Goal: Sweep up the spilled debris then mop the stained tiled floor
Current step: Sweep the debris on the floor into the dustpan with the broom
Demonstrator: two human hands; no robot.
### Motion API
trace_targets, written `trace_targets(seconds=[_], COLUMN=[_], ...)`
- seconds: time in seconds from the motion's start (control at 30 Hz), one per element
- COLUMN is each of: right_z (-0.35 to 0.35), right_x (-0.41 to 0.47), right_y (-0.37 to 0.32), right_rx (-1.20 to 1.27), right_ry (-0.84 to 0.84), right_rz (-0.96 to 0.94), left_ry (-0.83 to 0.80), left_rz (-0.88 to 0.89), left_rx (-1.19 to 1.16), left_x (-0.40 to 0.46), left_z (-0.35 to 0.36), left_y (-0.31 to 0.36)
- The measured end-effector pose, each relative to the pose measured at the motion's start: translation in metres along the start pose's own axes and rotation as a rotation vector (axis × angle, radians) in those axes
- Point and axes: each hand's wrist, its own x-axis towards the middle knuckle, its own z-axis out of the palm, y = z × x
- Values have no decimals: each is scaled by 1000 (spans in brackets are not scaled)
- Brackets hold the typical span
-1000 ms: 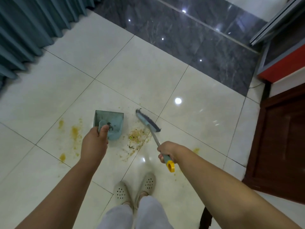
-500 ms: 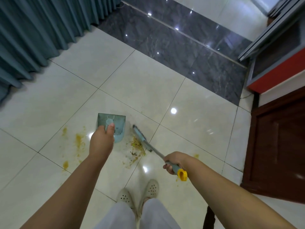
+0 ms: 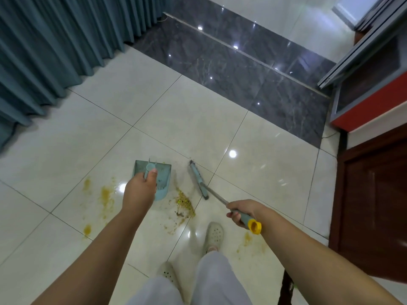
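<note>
Head view: the left hand [image 3: 141, 190] is gripping the dustpan [image 3: 161, 181] by its handle, holding it just left of the debris [image 3: 184, 202] on the floor [image 3: 154, 119], prob. to catch the sweep, while the right hand [image 3: 241, 213] is closed round the brush [image 3: 199, 181] handle, w/ bristles set right of the pile to push it panward. Vs 0.5 s ago, the brush head is sitting further right, off the pile, and the right foot is stepping fwd; yellow stains [image 3: 106, 194] are unmopped.
</note>
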Motion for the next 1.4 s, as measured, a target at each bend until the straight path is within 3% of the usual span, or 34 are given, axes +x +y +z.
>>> trace_targets(seconds=[0.43, 0.63, 0.8, 1.0, 1.4], right_z=[-102, -137, -127, -81, -36], right_x=[63, 101, 127, 130, 87], right_y=[-179, -274, -326, -328, -247], right_rx=[130, 82, -33, -288, -716], right_ry=[117, 149, 133, 41, -45], right_rz=[-119, -133, -124, -102, -17], left_ry=[45, 129, 190, 243, 354], left_rz=[-70, -114, -143, -167, -196], left_rx=[-19, -55, -62, 22, 16], left_x=[57, 89, 108, 118, 125], left_z=[92, 133, 147, 151, 123], left_y=[66, 93, 99, 109, 117])
